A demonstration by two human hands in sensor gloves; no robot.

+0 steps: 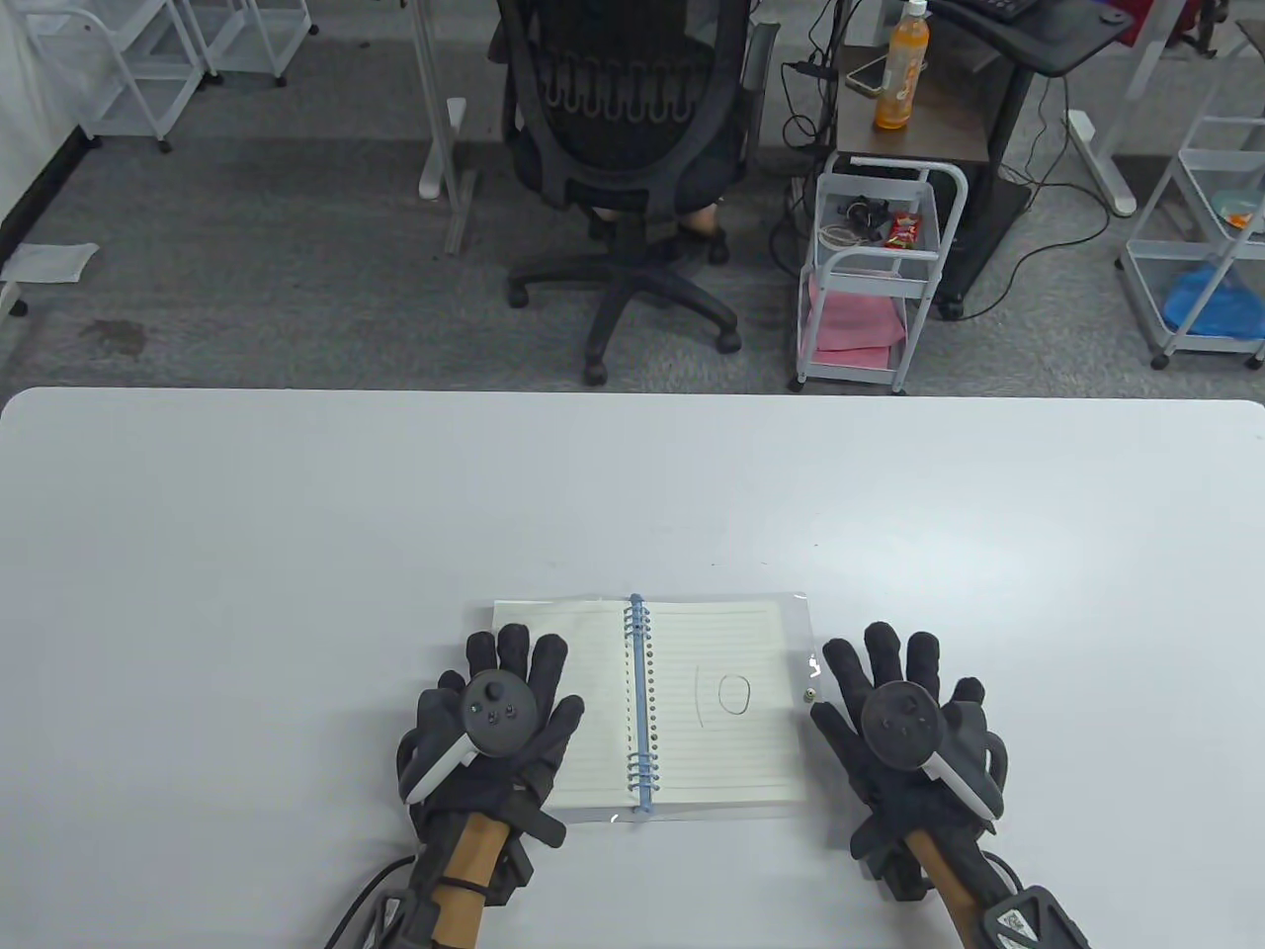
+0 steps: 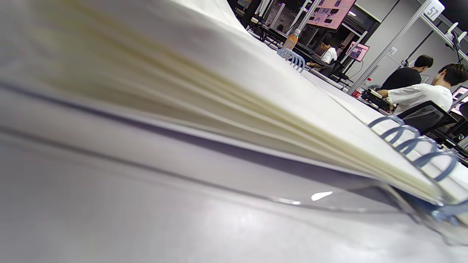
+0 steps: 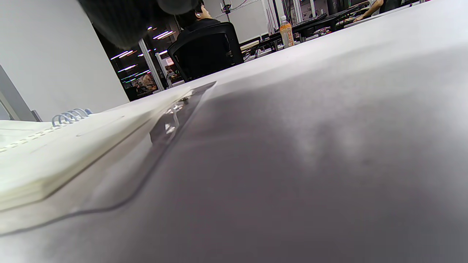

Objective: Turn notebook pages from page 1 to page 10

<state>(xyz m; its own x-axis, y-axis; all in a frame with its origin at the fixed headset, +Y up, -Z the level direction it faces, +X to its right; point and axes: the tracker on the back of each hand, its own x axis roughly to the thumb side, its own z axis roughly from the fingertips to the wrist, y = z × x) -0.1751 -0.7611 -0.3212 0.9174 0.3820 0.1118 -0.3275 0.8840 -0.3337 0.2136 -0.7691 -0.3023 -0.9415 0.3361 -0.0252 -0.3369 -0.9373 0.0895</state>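
A spiral notebook (image 1: 716, 712) lies open on the white table (image 1: 296, 554), blue rings (image 1: 637, 702) down its middle. The right page shows a handwritten "10". My left hand (image 1: 499, 717) rests flat, fingers spread, on the notebook's left page. My right hand (image 1: 904, 727) lies flat on the table just right of the notebook's clear cover edge, fingers spread, holding nothing. The left wrist view shows the page stack (image 2: 256, 120) and rings (image 2: 416, 149) from table level. The right wrist view shows the notebook's right edge (image 3: 55, 153) and clear cover (image 3: 172, 124).
Beyond the table's far edge stand a black office chair (image 1: 623, 148) and a white cart (image 1: 870, 287). An orange drink bottle (image 1: 901, 69) stands on a side desk behind them.
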